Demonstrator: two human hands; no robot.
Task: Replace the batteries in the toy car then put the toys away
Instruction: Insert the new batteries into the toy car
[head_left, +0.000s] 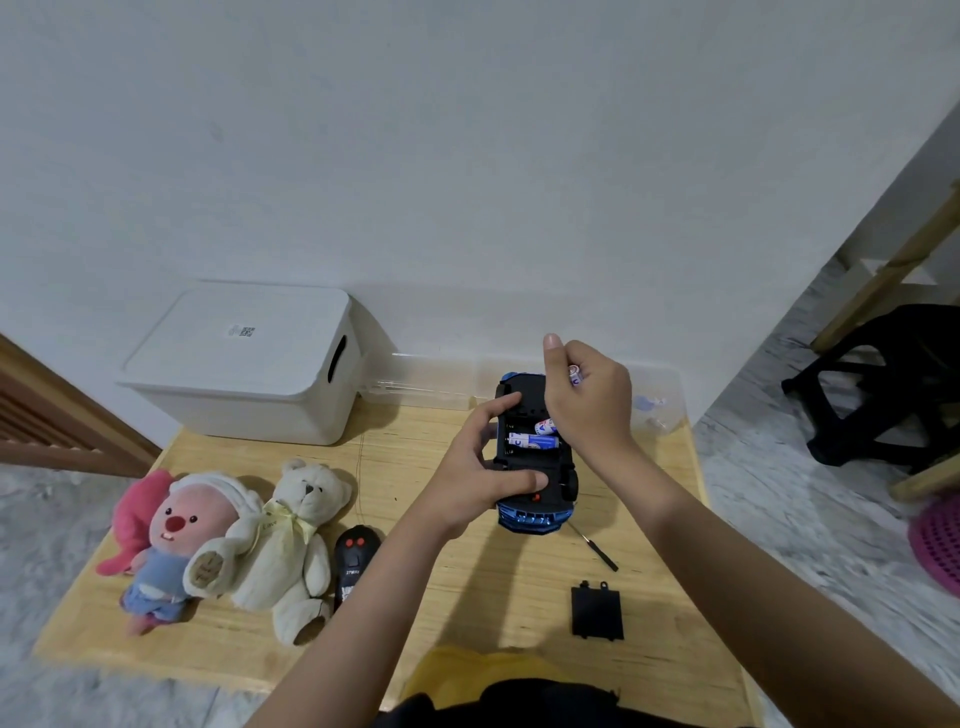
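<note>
A blue toy car (535, 514) lies upside down on the wooden table (467, 597), its battery bay open. Blue-and-white batteries (535, 440) sit in the bay. My left hand (483, 467) grips the car's left side, thumb across the underside. My right hand (587, 400) hovers over the bay's far right and holds a battery (573, 372) in its curled fingers. The black battery cover (596, 612) lies on the table near the front, with a small screwdriver (597, 551) beside it.
A white lidded storage box (249, 364) stands at the back left. A clear plastic bin (660, 400) sits behind the car. A pink plush (171, 540), a cream teddy bear (296, 545) and a black remote (353, 566) lie at the left. A black stool (883, 384) stands on the floor at right.
</note>
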